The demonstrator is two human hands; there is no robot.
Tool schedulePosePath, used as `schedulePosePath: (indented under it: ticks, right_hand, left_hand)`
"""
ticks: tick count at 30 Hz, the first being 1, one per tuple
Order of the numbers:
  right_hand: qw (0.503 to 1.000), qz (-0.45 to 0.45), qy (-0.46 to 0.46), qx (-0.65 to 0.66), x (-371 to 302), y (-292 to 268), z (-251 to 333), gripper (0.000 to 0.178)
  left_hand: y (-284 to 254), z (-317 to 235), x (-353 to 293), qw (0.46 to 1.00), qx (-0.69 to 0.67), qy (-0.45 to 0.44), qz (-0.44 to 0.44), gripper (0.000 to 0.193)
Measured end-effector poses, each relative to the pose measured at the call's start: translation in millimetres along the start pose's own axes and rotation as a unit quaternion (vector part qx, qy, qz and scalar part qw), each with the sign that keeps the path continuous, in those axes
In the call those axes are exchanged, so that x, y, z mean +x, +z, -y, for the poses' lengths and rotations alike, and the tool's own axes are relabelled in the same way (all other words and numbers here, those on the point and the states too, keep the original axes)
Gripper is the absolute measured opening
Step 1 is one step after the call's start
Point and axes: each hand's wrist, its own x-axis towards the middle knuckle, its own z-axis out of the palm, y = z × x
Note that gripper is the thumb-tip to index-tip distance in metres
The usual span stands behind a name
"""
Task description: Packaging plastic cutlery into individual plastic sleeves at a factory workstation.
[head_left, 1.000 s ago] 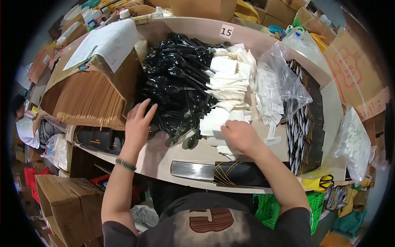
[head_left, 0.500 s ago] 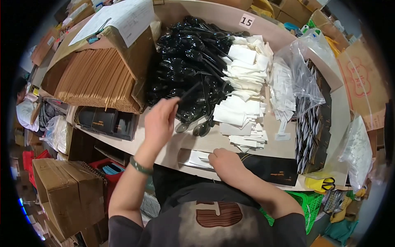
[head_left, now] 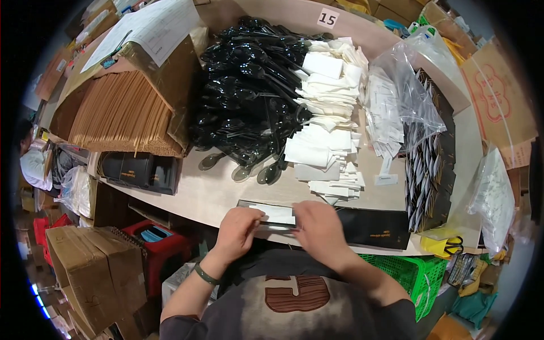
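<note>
Both hands work close together at the front edge of the table (head_left: 221,190), over a white piece (head_left: 279,214). The left hand (head_left: 241,229) has its fingers drawn together and seems to pinch the piece near its left end. The right hand (head_left: 318,226) bends its fingertips down at the other end; its own back hides the thumb, so I cannot tell whether it grips or only steadies. Holding it from both ends probably keeps the thin piece straight.

A black sleeve (head_left: 371,228) lies along the front edge just right of the right hand, laid lengthwise, likely so that it sits squarely before the body.

Beyond the hands, loose goods are heaped by kind, presumably to make each easy to pick out: black spoons (head_left: 249,102) in the middle, then white napkins (head_left: 320,150) in an overlapping column, then small packets (head_left: 384,110), partly under a clear bag (head_left: 420,110). At the right side a row of filled packs (head_left: 428,175) overlaps closely, perhaps to save room.

On the left, a box (head_left: 184,96) lies with its open side toward the person, which leaves the brown strips (head_left: 122,113) within reach. A paper sheet (head_left: 144,34) is clipped on top, likely for easy reading.
</note>
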Motion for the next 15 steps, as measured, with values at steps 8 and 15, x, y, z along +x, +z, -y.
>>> schedulePosePath:
  ticks: [8, 15]
  right_hand:
    - [0.968, 0.091, -0.202, -0.119, -5, 20, -21, 0.050]
    - [0.973, 0.071, -0.166, -0.144, -21, 10, -23, 0.050]
  left_hand:
    - [-7, 21, 37, 0.992, 0.045, 0.049, 0.105, 0.011]
    - [-178, 35, 131, 0.869, 0.398, -0.040, -0.292, 0.019]
